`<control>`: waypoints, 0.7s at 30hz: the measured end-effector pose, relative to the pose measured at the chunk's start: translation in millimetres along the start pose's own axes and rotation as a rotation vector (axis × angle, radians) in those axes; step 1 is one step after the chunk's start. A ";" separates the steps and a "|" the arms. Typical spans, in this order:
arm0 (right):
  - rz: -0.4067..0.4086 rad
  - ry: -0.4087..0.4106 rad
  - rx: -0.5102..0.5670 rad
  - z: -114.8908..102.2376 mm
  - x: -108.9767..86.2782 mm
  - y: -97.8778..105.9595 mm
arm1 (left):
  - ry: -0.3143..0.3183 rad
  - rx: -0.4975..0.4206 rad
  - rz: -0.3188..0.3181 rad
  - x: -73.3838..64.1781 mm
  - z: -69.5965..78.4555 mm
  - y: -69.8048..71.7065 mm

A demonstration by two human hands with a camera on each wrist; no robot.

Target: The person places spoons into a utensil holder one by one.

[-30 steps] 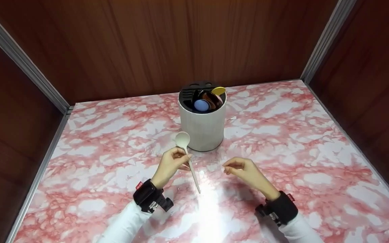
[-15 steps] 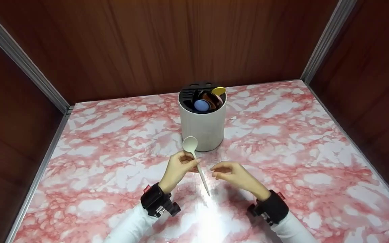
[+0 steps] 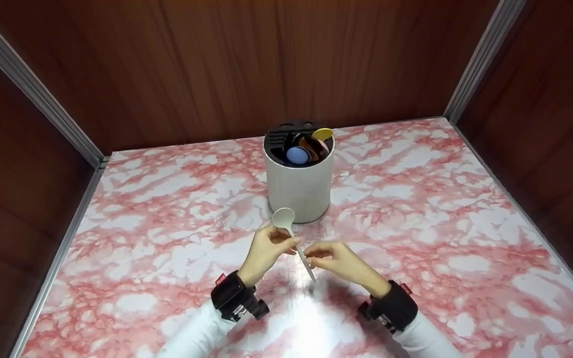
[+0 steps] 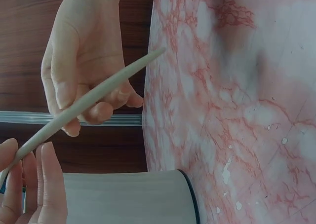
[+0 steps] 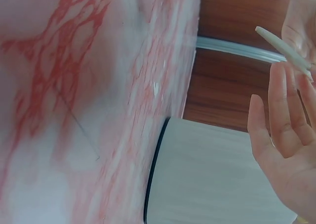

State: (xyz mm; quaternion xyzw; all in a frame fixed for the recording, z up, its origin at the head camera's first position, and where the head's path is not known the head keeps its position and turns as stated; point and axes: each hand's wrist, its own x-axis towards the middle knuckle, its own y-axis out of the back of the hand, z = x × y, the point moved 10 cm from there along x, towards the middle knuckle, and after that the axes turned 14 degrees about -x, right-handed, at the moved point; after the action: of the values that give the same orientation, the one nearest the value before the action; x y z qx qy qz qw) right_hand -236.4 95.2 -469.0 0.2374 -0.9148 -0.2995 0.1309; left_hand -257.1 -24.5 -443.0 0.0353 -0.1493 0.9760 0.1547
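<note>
My left hand [image 3: 261, 251] pinches a pale cream long-handled spoon [image 3: 305, 259] just below its round bowl, which points up and away. The handle slants down to the right above the table. My right hand [image 3: 343, 259] is at the lower handle, its thumb and index fingertip closed on it from the right. In the left wrist view, the handle [image 4: 106, 86] crosses between the thumb and a fingertip of the right hand [image 4: 89, 46]. The right wrist view has the handle end [image 5: 276, 44] standing out beyond the right hand's spread fingers [image 5: 282, 105].
A white cylindrical holder [image 3: 299, 191] with a black slotted top stands just behind the spoon. Inside are several utensils, among them a blue round piece [image 3: 297, 155] and a yellow one [image 3: 323, 134]. Brown wood-grain walls [image 3: 217, 69] enclose the red-and-white marbled table [image 3: 177, 199].
My left hand has brought the spoon slightly right and nearer to me. My right hand has moved left from beside the spoon until its fingertips meet the handle. The holder stays put.
</note>
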 end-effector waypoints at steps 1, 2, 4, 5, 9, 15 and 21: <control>0.001 0.002 0.002 -0.4 0.4 -0.2 | 0.000 0.005 0.001 0.1 0.0 -0.1; 0.002 0.005 0.004 -0.8 0.9 -0.3 | 0.002 0.010 0.002 0.0 -0.1 -0.3; 0.004 0.011 0.009 -1.9 1.5 -0.8 | -0.002 0.018 0.003 0.0 0.4 -0.6; 0.005 0.012 0.011 -2.6 1.6 -0.8 | -0.002 0.020 0.004 -0.1 0.6 -0.9; 0.010 0.023 0.006 -3.3 1.7 -0.6 | -0.004 0.039 0.004 0.1 0.4 -1.8; 0.016 0.061 -0.002 -3.5 2.2 0.6 | -0.003 0.061 -0.016 -1.3 0.3 -2.8; 0.051 0.067 0.009 -2.0 2.0 10.4 | -0.011 0.051 -0.029 -3.3 0.1 2.3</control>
State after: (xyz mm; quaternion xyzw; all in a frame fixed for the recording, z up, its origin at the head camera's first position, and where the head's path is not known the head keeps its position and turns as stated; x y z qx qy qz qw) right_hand -241.0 100.6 -460.9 0.2245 -0.9169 -0.2839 0.1682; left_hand -254.7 -27.6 -444.0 0.0468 -0.1247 0.9769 0.1670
